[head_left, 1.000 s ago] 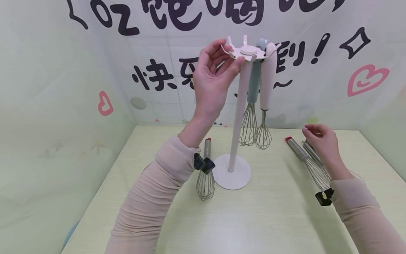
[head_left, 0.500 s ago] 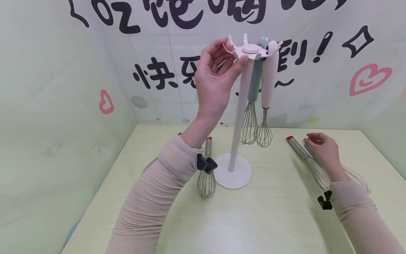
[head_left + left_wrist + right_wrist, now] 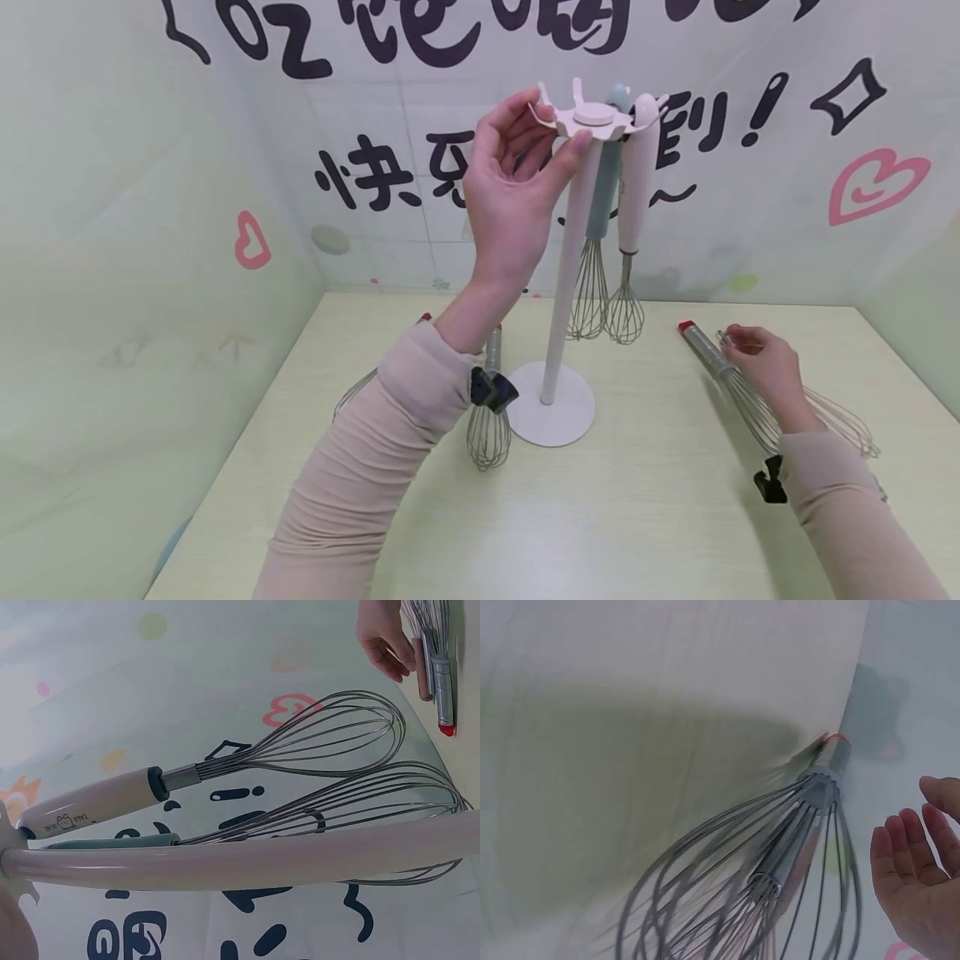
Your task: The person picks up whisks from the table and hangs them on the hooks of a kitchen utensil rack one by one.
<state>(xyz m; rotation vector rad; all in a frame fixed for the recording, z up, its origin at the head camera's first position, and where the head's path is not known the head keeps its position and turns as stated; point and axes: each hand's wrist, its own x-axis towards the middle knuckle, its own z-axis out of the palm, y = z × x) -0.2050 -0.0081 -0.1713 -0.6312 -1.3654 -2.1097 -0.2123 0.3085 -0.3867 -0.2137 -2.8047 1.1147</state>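
Note:
My left hand (image 3: 510,192) pinches the top rack (image 3: 594,117) of a white whisk stand (image 3: 566,292), its thumb at the rim and fingers by a hook. A blue-green-handled whisk (image 3: 603,192) and a white-handled whisk (image 3: 634,192) hang from the rack, wires downward. At the right of the table, my right hand (image 3: 768,358) is over several lying whisks, its fingers loosely bent and thumb apart from them in the right wrist view. Nearest are a red-tipped whisk (image 3: 703,344), a silver handle (image 3: 428,664) and a brownish handle (image 3: 421,671). Any touch there is unclear.
On the table (image 3: 615,517), another red-tipped whisk (image 3: 487,433) lies left of the stand's round base (image 3: 551,425). One more whisk (image 3: 356,387) is partly hidden behind the left sleeve (image 3: 375,417). A printed cloth wall (image 3: 397,258) stands close behind.
My right hand has moved down and slightly nearer over the right-hand whisks, and its fingers have bent a little. My left hand keeps its grip on the rack; the view shifts slightly.

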